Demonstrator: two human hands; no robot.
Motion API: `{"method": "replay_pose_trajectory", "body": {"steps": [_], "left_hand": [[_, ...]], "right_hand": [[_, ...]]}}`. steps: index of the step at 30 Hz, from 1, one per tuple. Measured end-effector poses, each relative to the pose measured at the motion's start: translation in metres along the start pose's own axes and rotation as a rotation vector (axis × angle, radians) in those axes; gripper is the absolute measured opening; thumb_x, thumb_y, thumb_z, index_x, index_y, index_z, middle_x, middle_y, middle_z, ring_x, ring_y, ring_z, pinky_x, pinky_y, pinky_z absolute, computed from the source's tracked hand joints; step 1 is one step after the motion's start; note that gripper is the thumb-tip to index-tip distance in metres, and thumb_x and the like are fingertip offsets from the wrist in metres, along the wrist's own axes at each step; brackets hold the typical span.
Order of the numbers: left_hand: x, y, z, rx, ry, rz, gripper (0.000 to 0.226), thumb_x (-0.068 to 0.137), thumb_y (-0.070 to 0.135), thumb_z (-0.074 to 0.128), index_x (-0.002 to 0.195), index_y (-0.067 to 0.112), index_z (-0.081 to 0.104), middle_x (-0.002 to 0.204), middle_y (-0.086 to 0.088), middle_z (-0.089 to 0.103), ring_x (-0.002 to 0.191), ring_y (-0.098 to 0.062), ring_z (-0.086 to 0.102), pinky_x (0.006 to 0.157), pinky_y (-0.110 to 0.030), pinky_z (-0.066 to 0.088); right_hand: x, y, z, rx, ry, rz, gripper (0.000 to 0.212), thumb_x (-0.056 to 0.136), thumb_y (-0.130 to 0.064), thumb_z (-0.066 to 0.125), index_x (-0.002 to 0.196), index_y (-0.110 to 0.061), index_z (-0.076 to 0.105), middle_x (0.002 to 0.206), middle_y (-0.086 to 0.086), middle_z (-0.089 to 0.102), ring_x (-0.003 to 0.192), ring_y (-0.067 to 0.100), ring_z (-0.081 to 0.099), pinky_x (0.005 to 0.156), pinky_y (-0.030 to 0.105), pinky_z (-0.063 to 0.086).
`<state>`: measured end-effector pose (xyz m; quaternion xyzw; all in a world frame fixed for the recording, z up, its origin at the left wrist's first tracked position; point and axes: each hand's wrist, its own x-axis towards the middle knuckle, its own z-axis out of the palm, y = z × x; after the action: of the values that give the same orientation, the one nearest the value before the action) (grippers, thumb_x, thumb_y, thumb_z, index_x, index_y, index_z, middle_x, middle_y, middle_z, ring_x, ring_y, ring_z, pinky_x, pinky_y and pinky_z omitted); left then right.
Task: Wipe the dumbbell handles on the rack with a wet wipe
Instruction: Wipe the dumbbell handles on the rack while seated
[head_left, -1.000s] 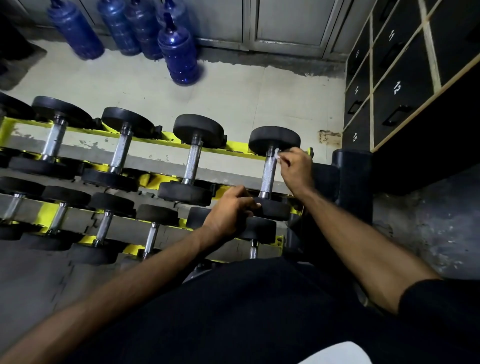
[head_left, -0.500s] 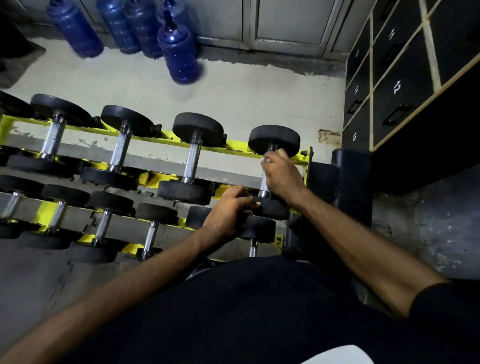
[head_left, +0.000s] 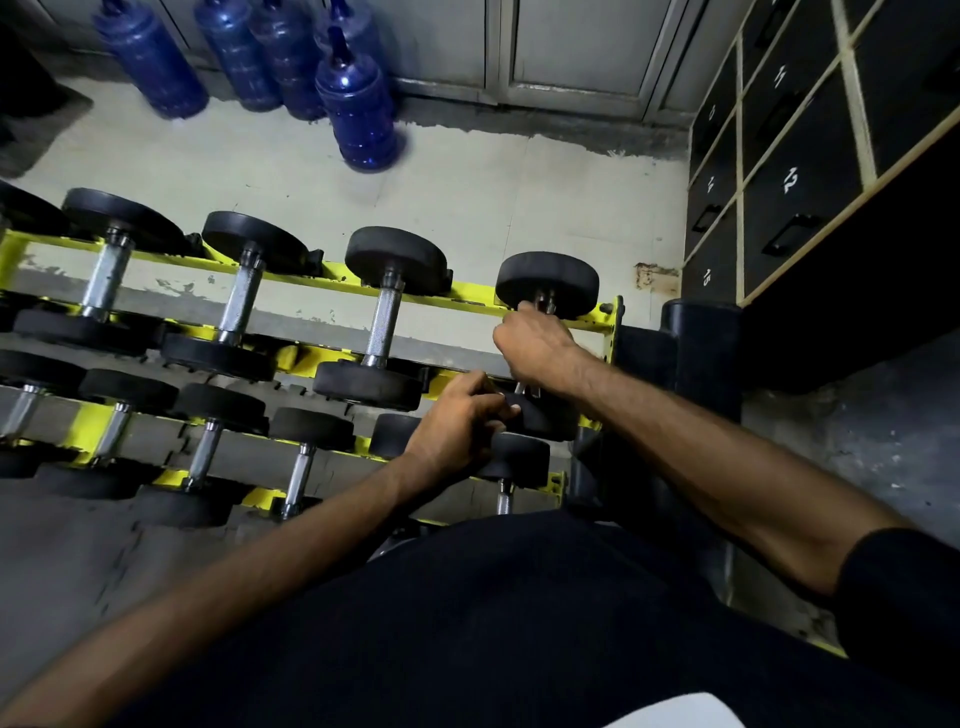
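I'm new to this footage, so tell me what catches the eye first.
A yellow rack crosses the middle, lined with black dumbbells. The right hand grips the handle of the rightmost top dumbbell, while the left hand holds its near end. Blue water bottles stand top left.

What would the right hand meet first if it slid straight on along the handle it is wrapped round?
Probably the rightmost top-row dumbbell's far black head: the right hand grips the handle just short of it. The gap is hard to judge.
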<state>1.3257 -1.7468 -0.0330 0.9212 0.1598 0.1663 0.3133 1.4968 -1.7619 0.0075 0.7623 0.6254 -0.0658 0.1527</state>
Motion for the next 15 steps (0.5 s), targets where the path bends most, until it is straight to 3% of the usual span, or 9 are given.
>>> {"method": "replay_pose_trajectory", "body": {"steps": [5,7,10,12,15], "left_hand": [[0.000,0.000,0.002,-0.006,-0.013,-0.026,0.004,0.085,0.001,0.072,0.089,0.004,0.072,0.092,-0.008,0.054,0.085,-0.019,0.052,0.061,-0.042,0.052],[0.000,0.001,0.000,0.009,-0.022,-0.024,0.007,0.083,-0.001,0.073,0.088,0.005,0.072,0.092,-0.008,0.054,0.086,-0.020,0.053,0.063,-0.041,0.053],[0.000,-0.001,-0.001,0.000,-0.028,-0.024,0.008,0.083,0.000,0.073,0.086,0.007,0.071,0.093,-0.006,0.054,0.087,-0.020,0.053,0.066,-0.040,0.054],[-0.001,-0.002,0.000,-0.004,-0.038,-0.032,0.009,0.083,0.000,0.073,0.087,0.008,0.071,0.095,-0.006,0.054,0.089,-0.020,0.054,0.067,-0.039,0.055],[-0.001,-0.003,0.001,-0.014,-0.036,-0.042,0.011,0.084,0.000,0.072,0.091,0.009,0.071,0.097,-0.004,0.054,0.091,-0.021,0.055,0.067,-0.040,0.057]], "right_hand": [[0.006,0.004,0.001,-0.123,0.011,0.047,0.027,0.095,-0.006,0.053,0.119,-0.006,0.067,0.127,0.013,0.051,0.122,0.032,0.040,0.087,0.038,0.048],[0.002,0.002,0.002,-0.137,-0.020,-0.049,0.025,0.097,-0.010,0.053,0.117,-0.007,0.067,0.122,0.012,0.056,0.119,0.030,0.043,0.084,0.038,0.048],[-0.006,0.006,0.009,0.059,0.005,-0.126,0.017,0.090,-0.004,0.059,0.101,-0.006,0.071,0.102,0.011,0.065,0.103,0.029,0.057,0.075,0.037,0.051],[-0.010,0.017,0.023,0.294,0.164,-0.013,0.018,0.085,-0.002,0.061,0.095,-0.006,0.075,0.095,0.010,0.065,0.093,0.029,0.063,0.077,0.037,0.054],[-0.012,0.031,0.045,0.756,0.501,0.388,0.015,0.089,-0.008,0.066,0.097,-0.007,0.078,0.091,0.008,0.067,0.081,0.018,0.060,0.074,0.031,0.052]]}}
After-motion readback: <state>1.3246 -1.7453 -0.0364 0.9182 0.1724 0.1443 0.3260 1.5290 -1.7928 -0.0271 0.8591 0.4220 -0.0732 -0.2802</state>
